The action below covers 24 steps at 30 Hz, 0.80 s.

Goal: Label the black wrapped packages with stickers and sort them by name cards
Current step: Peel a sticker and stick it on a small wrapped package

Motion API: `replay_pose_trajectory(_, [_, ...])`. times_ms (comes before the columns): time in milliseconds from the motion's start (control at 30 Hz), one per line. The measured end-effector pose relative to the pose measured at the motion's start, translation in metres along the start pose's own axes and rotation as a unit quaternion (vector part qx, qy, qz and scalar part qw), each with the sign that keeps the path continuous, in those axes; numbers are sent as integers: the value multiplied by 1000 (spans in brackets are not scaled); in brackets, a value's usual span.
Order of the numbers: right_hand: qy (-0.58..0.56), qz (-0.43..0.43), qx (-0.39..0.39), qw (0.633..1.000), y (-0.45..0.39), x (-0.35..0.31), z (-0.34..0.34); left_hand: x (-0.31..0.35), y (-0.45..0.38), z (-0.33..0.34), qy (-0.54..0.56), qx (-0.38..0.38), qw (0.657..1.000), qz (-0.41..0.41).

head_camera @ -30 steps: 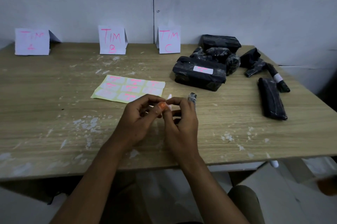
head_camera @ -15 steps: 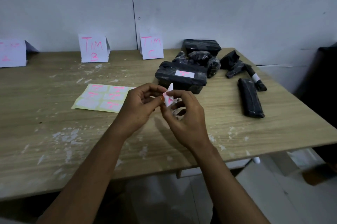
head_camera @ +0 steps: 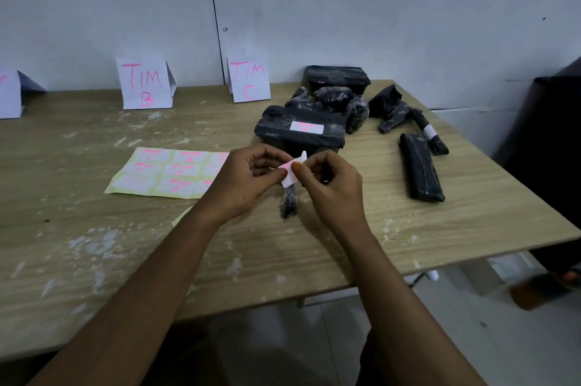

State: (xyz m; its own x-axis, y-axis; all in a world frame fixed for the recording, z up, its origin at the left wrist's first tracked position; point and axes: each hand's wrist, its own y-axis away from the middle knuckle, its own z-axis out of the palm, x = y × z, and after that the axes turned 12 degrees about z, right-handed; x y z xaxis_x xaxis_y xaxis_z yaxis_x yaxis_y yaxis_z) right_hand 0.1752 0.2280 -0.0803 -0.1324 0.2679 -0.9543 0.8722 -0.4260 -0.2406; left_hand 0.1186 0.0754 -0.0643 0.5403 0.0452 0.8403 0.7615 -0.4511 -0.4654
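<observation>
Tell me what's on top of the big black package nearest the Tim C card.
A white sticker with pink writing lies on the big package, too blurred to read. Its near edge is hidden behind the hands: left, right, both pinching another sticker.

We see a pale grey-white wall [head_camera: 377,8] behind the table [head_camera: 78,244], made of flat panels that meet at a dark vertical seam [head_camera: 215,14]. A few small dark holes or screw heads dot the panels near that seam. The table has a light wood-grain top, scuffed and flecked with white patches, most thickly toward its near left part. Its back edge sits against the wall. Below the near edge we see a pale floor [head_camera: 456,338], and a small white cap [head_camera: 433,275] pokes out under the table's edge. At the right edge stands something dark [head_camera: 553,150], too dim to identify. The light is dim and even.
</observation>
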Motion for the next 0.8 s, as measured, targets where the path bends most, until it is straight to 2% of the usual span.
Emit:
replay_pose_trajectory(133, [-46, 77, -8, 996, -2, 4, 1, -8, 0, 2, 25, 2, 999, -32])
replay_pose_trajectory(267, [-121, 166, -25, 978, 0, 9, 4, -20, 2, 4, 66, 49, 994, -68])
replay_pose_trajectory(333, [-119, 195, -28, 973, 2, 11, 4, -25, 3, 5, 58, 69, 993, -73])
replay_pose_trajectory(633, [-5, 150, 9, 989, 5, 19, 6, -32, 11, 18, -31, 82, 996, -35])
replay_pose_trajectory(800, [49, 130, 27, 990, 4, 23, 7, -35, 12, 19, -68, 59, 996, -28])
